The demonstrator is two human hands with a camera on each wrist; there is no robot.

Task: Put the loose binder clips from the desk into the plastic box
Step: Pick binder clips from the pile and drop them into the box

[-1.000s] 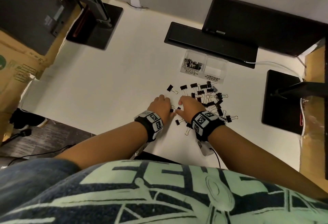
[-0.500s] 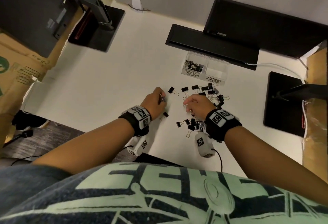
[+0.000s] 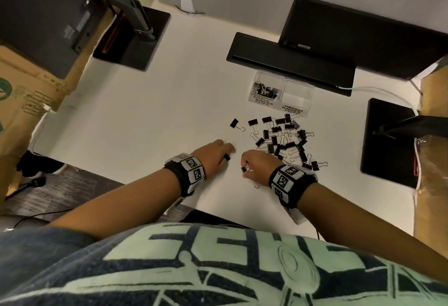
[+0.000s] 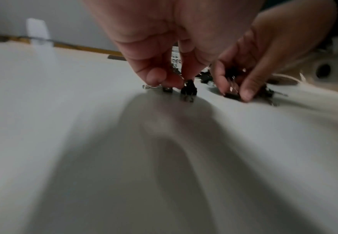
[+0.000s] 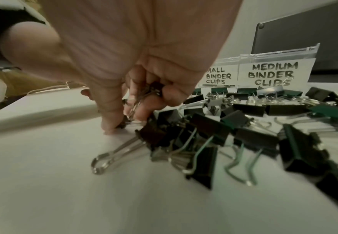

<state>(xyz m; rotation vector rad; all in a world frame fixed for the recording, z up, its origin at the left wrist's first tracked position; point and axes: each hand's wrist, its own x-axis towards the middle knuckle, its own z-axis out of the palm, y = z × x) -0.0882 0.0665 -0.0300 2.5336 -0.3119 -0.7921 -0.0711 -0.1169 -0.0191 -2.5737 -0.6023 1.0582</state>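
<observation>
Left wrist view blurs whatever small clip [image 4: 188, 88] the left hand [image 4: 164, 39] perhaps pinches.

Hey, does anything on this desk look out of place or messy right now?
Yes: black binder clips lie scattered on the desk before the plastic box. Its small compartment holds clips; the medium one looks empty.

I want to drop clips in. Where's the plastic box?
Head view: the box sits beyond the clip pile, right of middle, just before the black keyboard.
</observation>
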